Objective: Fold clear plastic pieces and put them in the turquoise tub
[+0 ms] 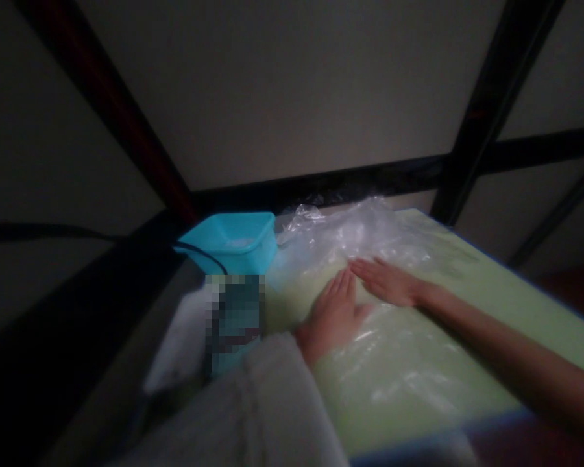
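My left hand (331, 316) lies flat with its palm down on a clear plastic sheet (357, 230), fingers stretched forward and thumb out to the right. Pale grey cloth (277, 395) covers the arm behind that wrist. From the right, my right hand (388, 283) reaches in with a bare forearm, its fingers extended and pointing left. The fingertips of both hands meet or nearly meet on the plastic. Beneath, a yellow-green tabletop (511, 295) with blue edges shows through. The sheet is crumpled at the far side and flatter near me.
A turquoise plastic basin (260, 250) stands at the back left, with something pale inside. A dark cable (199, 250) passes in front of it. Left of my sleeve lies a white object (182, 340) beside a pixelated patch. Behind rises a pale wall (292, 97) with dark bars.
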Demonstrator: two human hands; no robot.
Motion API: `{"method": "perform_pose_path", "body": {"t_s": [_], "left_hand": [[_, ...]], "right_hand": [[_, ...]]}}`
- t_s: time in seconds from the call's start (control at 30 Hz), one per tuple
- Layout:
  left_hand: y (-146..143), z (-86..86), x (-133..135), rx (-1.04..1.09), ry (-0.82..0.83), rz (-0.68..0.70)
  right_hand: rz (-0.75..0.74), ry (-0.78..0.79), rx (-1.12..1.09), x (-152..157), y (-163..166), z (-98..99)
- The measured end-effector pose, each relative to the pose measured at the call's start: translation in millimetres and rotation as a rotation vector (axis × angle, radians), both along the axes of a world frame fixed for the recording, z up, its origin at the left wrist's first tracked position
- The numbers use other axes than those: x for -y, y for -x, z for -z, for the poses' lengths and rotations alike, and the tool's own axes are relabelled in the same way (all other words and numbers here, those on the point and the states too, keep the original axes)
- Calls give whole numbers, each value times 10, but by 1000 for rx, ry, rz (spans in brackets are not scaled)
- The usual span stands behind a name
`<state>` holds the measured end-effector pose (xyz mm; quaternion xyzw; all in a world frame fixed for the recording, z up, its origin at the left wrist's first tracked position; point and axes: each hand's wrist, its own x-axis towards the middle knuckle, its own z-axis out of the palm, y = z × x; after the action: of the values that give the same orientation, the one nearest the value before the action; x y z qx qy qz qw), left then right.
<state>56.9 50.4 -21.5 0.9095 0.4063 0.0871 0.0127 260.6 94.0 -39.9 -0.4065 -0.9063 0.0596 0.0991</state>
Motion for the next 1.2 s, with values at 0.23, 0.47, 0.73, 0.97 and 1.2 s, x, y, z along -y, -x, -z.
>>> {"method": "perform_pose_path", "body": {"t_s": [0.23,0.47,0.73,0.97,1.2], "left_hand": [[266,-45,163,-27,6,-18],[570,17,322,-38,-5,-26],[566,-45,358,-59,11,-47],[570,-30,341,-63,1,-32],[601,-21,309,-74,10,-20]], "right_hand": [[24,8,-2,7,19,-29],[27,32,-32,-2,42,-26],[19,72,-161,329,-143,-444],[66,2,-57,828,-522,-318],[120,-119,-4,779,-739,-7]]}}
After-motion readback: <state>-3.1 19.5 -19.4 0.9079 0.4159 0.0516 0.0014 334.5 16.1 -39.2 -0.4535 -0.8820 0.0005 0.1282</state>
